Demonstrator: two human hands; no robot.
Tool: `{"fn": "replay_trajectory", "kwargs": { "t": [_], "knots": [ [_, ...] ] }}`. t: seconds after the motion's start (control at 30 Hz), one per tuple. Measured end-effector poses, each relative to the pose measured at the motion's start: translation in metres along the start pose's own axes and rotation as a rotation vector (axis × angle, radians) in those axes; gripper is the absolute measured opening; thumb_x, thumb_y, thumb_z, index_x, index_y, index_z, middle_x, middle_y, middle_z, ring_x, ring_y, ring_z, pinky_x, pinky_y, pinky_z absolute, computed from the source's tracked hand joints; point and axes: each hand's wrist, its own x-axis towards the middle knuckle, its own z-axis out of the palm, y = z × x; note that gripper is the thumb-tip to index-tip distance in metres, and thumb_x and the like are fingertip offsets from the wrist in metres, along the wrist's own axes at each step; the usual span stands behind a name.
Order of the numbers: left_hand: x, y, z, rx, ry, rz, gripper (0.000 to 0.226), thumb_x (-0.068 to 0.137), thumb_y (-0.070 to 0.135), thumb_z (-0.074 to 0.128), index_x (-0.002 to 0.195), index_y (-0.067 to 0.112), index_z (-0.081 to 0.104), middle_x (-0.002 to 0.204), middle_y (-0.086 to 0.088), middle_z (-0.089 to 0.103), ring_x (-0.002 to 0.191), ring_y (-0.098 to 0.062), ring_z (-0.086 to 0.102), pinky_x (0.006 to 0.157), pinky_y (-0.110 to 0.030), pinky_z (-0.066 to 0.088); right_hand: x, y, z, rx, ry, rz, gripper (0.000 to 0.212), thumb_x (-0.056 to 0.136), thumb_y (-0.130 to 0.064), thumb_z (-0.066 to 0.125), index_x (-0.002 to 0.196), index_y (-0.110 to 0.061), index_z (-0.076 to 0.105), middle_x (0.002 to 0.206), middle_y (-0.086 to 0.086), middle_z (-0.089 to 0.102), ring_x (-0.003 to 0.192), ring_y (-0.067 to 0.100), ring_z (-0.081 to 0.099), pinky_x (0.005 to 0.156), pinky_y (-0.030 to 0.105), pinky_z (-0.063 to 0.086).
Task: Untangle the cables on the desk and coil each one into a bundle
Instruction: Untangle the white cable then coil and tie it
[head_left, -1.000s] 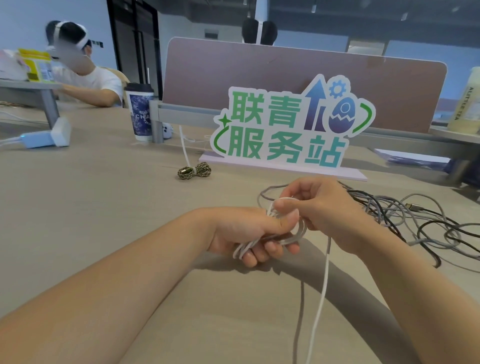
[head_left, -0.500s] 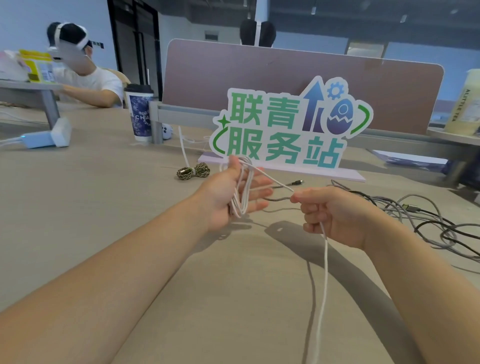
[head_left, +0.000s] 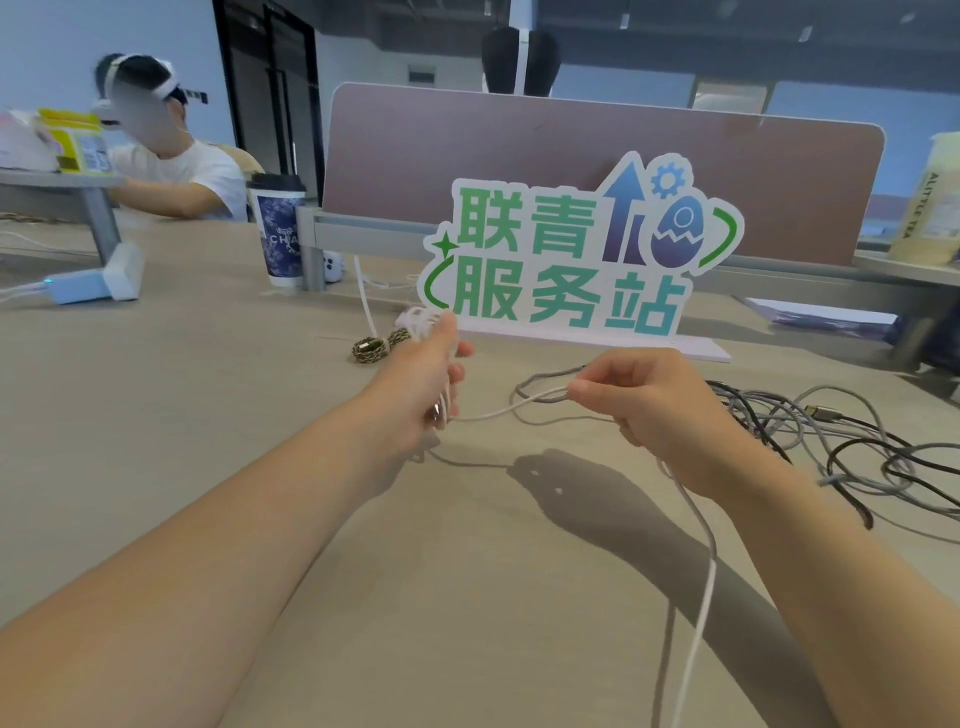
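Note:
My left hand (head_left: 423, 387) is raised above the desk, closed around several loops of a white cable (head_left: 698, 561); the loops stick out above my thumb. A taut stretch of that cable runs right to my right hand (head_left: 652, 405), which pinches it between thumb and fingers. Below my right wrist the white cable hangs down off the frame's bottom edge. A tangle of grey and black cables (head_left: 841, 441) lies on the desk to the right. A small coiled braided cable (head_left: 375, 347) lies beyond my left hand.
A standing sign (head_left: 576, 260) with green characters is on the desk behind my hands, in front of a brown divider panel (head_left: 571, 156). A paper cup (head_left: 280, 234) stands at the left. Another person sits at the far left. A white power adapter (head_left: 93, 283) lies nearby.
My left hand turned over and moved left and away with the loops. My right hand slid right along the white cable, pulling a stretch taut between the hands.

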Motion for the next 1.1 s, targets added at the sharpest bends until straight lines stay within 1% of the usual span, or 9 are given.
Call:
{"fn": "replay_trajectory", "kwargs": {
  "t": [0.07,0.17,0.3,0.47,0.7,0.8,0.9,1.0,1.1],
  "knots": [
    [-0.011,-0.007,0.009,0.239,-0.082,0.037,0.057,0.085,0.069,0.041,0.092,0.018,0.065,0.077,0.001,0.049,0.062,-0.014,0.042,0.059,-0.029,0.037,-0.003,-0.004,0.005,-0.003,0.005,-0.105,0.012,0.082,-0.015,0.070,0.071,-0.014,0.070,0.056,0.003,0.050,0.039,0.002,0.032,0.041,0.012,0.027],
    [-0.030,-0.009,0.022,0.425,-0.434,-0.030,0.077,0.069,0.082,0.033,0.089,0.017,0.067,0.067,0.004,0.046,0.055,-0.010,0.039,0.051,-0.025,0.032,-0.006,-0.007,0.008,-0.015,0.064,-0.198,0.011,0.082,-0.014,0.070,0.070,-0.014,0.071,0.054,-0.002,0.056,0.043,0.002,0.039,0.043,0.012,0.032],
    [-0.039,-0.010,0.028,0.501,-0.729,0.039,0.048,0.091,0.056,0.039,0.083,0.014,0.061,0.057,0.006,0.038,0.048,-0.007,0.029,0.046,-0.020,0.025,-0.005,-0.007,0.011,-0.122,0.072,-0.172,0.011,0.080,-0.022,0.072,0.072,-0.014,0.071,0.059,0.006,0.060,0.046,0.005,0.045,0.044,0.019,0.037],
    [-0.028,-0.009,0.022,0.245,-0.471,0.036,0.055,0.097,0.048,0.034,0.093,0.005,0.067,0.058,-0.003,0.059,0.047,-0.013,0.046,0.044,-0.023,0.043,0.001,0.001,0.004,0.009,0.006,0.132,0.031,0.086,-0.032,0.065,0.077,-0.003,0.064,0.050,-0.001,0.036,0.041,0.011,0.028,0.038,0.022,0.026],
    [-0.012,0.008,0.004,-0.460,-0.083,-0.030,0.052,0.099,0.045,0.030,0.104,0.005,0.063,0.087,-0.014,0.073,0.074,-0.023,0.071,0.067,-0.038,0.060,0.004,0.006,-0.008,0.076,-0.009,0.328,0.031,0.093,-0.032,0.056,0.079,-0.006,0.061,0.053,-0.003,0.032,0.041,0.009,0.027,0.035,0.021,0.027],
    [-0.006,0.012,-0.007,-0.807,-0.072,-0.060,0.053,0.099,0.046,0.028,0.101,0.007,0.064,0.085,-0.010,0.074,0.078,-0.023,0.073,0.067,-0.041,0.060,0.003,0.009,-0.011,0.069,-0.005,0.342,0.029,0.092,-0.032,0.058,0.077,-0.007,0.060,0.054,-0.002,0.031,0.043,0.010,0.025,0.036,0.019,0.026],
    [-0.005,0.012,-0.005,-0.976,-0.088,-0.102,0.048,0.098,0.045,0.033,0.092,0.007,0.062,0.067,-0.005,0.067,0.059,-0.019,0.066,0.064,-0.038,0.059,0.003,0.009,-0.009,-0.023,-0.020,0.325,0.030,0.090,-0.034,0.060,0.076,-0.007,0.062,0.054,-0.003,0.035,0.044,0.011,0.028,0.038,0.021,0.027],
    [-0.001,0.010,-0.004,-0.851,-0.062,-0.125,0.046,0.097,0.049,0.036,0.088,0.010,0.058,0.056,0.001,0.048,0.044,-0.009,0.042,0.044,-0.019,0.044,0.001,0.004,-0.007,-0.050,-0.013,0.196,0.021,0.087,-0.026,0.065,0.073,-0.011,0.065,0.051,-0.006,0.041,0.047,0.011,0.031,0.041,0.020,0.028],
    [0.002,0.004,-0.004,-0.337,-0.062,-0.103,0.044,0.095,0.051,0.041,0.091,0.009,0.055,0.057,0.003,0.042,0.042,-0.008,0.034,0.037,-0.019,0.032,-0.003,-0.003,-0.001,-0.110,0.015,-0.041,0.014,0.084,-0.017,0.068,0.070,-0.016,0.066,0.055,0.000,0.050,0.045,0.008,0.036,0.044,0.018,0.030]
  ]
}}
